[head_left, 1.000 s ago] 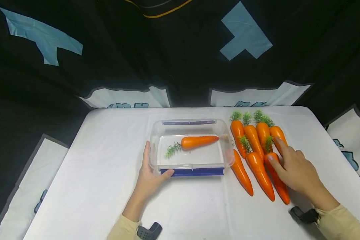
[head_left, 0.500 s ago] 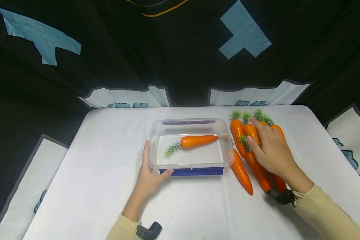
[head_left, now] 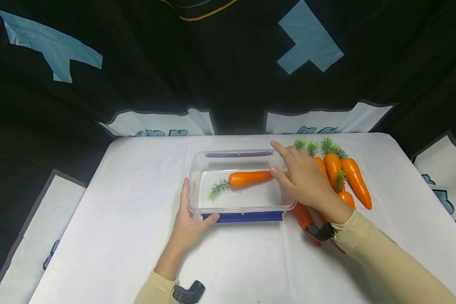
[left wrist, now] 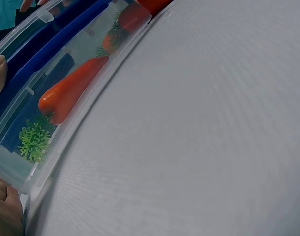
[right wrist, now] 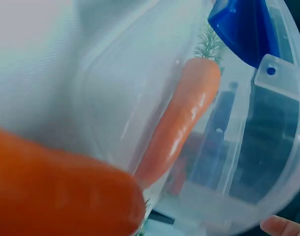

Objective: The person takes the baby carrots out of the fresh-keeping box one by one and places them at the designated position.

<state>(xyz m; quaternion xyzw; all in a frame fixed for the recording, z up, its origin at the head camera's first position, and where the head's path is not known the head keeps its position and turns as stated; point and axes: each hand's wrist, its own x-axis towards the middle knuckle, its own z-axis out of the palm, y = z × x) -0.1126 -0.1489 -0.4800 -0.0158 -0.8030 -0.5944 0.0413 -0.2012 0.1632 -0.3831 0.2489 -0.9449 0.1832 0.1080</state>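
A clear plastic container with blue side clips stands on the white table. Inside lies one orange carrot, its green top pointing left. My left hand grips the front left corner, thumb on the front blue clip and fingers along the left wall. Over the container's right edge is my right hand, thumb and index finger spread, no carrot in it. Several more carrots lie to the right, partly hidden under the right hand and forearm. The right wrist view shows fingertips by the container's rim.
The white table extends left and in front of the container. A black cloth with pale blue patches hangs behind the table. A large carrot is close to the right wrist camera.
My right hand has moved left from the far right carrots, across the others, to the container's right edge. The left hand, the container and the carrot inside have stayed put.
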